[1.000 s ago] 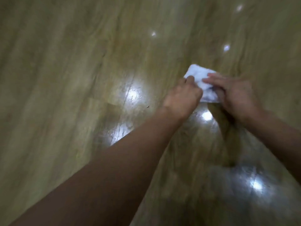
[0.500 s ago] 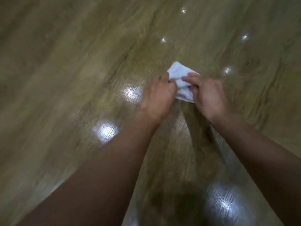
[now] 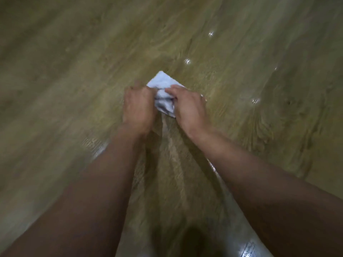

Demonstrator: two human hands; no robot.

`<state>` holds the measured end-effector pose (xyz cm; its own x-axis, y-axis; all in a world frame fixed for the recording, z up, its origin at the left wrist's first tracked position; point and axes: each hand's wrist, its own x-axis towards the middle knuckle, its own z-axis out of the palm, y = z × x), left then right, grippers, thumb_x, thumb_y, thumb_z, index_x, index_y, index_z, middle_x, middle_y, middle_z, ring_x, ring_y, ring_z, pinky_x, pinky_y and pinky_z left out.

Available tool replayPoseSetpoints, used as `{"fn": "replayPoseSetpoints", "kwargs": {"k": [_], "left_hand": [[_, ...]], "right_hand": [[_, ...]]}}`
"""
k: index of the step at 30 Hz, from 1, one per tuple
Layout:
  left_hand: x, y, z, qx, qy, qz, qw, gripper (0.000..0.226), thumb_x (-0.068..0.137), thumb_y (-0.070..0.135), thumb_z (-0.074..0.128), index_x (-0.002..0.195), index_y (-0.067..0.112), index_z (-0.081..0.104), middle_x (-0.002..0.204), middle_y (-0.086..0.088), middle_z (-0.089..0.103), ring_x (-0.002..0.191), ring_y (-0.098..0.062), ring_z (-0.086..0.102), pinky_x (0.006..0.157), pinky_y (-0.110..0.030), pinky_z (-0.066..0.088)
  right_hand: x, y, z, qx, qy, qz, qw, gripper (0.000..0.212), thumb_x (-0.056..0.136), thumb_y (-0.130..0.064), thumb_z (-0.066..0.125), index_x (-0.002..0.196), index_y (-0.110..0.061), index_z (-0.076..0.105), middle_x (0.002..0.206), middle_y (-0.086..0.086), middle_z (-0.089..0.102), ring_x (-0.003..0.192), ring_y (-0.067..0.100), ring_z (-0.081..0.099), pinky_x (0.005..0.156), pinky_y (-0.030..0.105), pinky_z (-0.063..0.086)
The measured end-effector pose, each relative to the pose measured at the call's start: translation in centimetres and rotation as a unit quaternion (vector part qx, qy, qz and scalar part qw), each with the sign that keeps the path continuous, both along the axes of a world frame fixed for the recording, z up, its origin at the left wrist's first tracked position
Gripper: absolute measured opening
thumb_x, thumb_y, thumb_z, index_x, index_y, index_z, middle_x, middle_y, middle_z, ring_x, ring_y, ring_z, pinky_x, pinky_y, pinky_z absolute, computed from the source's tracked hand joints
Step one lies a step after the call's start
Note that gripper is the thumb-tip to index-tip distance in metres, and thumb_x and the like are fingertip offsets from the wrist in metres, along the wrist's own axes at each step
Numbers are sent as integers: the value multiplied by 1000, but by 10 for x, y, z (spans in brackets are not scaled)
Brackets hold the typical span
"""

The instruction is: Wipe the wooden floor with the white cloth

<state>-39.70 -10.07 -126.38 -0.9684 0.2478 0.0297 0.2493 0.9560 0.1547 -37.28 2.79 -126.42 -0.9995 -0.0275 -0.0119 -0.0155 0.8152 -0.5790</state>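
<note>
A small white cloth (image 3: 163,84) lies bunched on the glossy wooden floor (image 3: 74,80) near the middle of the view. My left hand (image 3: 138,106) grips its left side with curled fingers. My right hand (image 3: 189,105) grips its right side, thumb over the crumpled middle. The cloth's far corner sticks out flat beyond both hands; its near part is hidden between them. Both forearms reach in from the bottom of the frame.
Wooden planks fill the whole view, with small bright light reflections (image 3: 187,61) to the right of the cloth and a glare patch (image 3: 248,247) at the bottom right. A dark shadow (image 3: 193,240) sits at the bottom centre.
Both hands with the cloth have shifted left across the view, from right of centre to the middle. The cloth looks more bunched between the hands than before.
</note>
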Motion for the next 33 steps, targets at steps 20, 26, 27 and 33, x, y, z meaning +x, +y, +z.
{"fn": "replayPoseSetpoints", "kwargs": {"k": [20, 26, 27, 33], "left_hand": [[43, -40, -14, 38, 1, 70, 997, 28, 94, 12, 45, 119, 5, 57, 106, -20, 50, 96, -34, 46, 80, -47, 37], [-31, -42, -13, 19, -12, 81, 996, 33, 90, 16, 50, 122, 10, 56, 117, -20, 47, 108, -40, 44, 86, -47, 41], [-43, -40, -14, 13, -14, 83, 996, 29, 92, 15, 49, 119, 9, 57, 117, -21, 47, 109, -40, 44, 86, -47, 41], [-85, -25, -14, -49, -3, 107, 993, 27, 91, 8, 45, 116, 3, 55, 122, -25, 46, 112, -43, 42, 91, -45, 35]], "right_hand": [[11, -12, -13, -35, -10, 131, 991, 40, 86, -3, 55, 122, -17, 64, 134, 4, 58, 125, 18, 52, 106, 24, 34], [-51, -30, -15, -31, -34, 54, 997, 42, 84, -13, 55, 120, -32, 64, 129, -7, 62, 115, 15, 59, 94, 17, 39], [-59, -32, -17, -41, -41, 36, 998, 41, 84, -16, 54, 120, -33, 63, 128, -5, 63, 114, 18, 60, 94, 20, 42], [-106, -21, -14, 0, -26, 83, 996, 37, 92, -15, 46, 122, -30, 61, 114, 1, 65, 106, 22, 58, 75, 26, 37]]}}
